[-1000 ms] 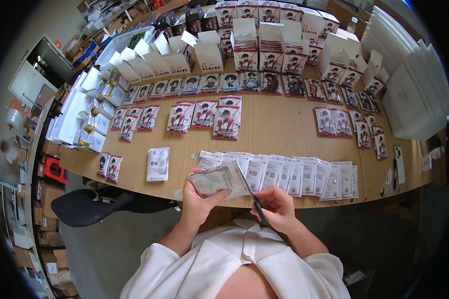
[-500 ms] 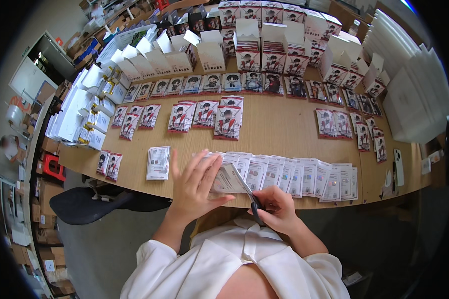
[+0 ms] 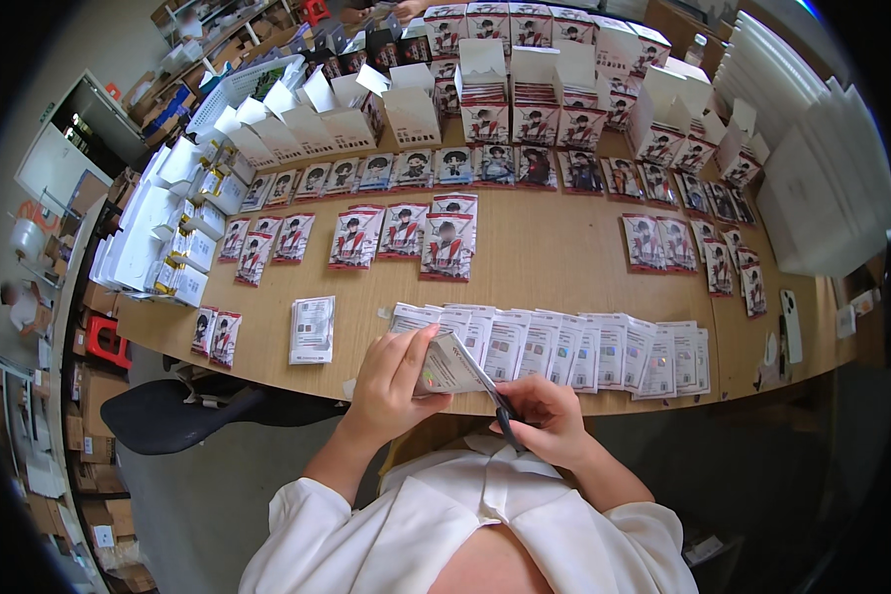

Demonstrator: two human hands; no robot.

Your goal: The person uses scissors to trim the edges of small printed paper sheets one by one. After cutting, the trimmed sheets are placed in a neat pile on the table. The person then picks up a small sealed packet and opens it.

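Note:
A white-backed card packet (image 3: 447, 368) is held tilted above the near table edge, with my left hand (image 3: 386, 384) closed on its left side. My right hand (image 3: 546, 418) grips black-handled scissors (image 3: 506, 422), whose blades lie along the packet's right edge. How far the blades have gone into the packet is hidden. Just beyond both hands, a fanned row of similar packets (image 3: 609, 351), back side up, runs to the right. To the left of my left hand lies a small stack of packets (image 3: 312, 330).
Red-and-white character packets (image 3: 406, 230) lie in groups across the wooden table (image 3: 544, 247). Opened boxes (image 3: 485, 104) line the far side. White boxes (image 3: 173, 223) stand left, translucent plastic bins (image 3: 827, 188) right. A phone (image 3: 791, 312) lies by the right edge.
My left hand has gone from spread fingers to closed fingers on the packet, moving slightly down. The scissors and right hand stay nearly where they were.

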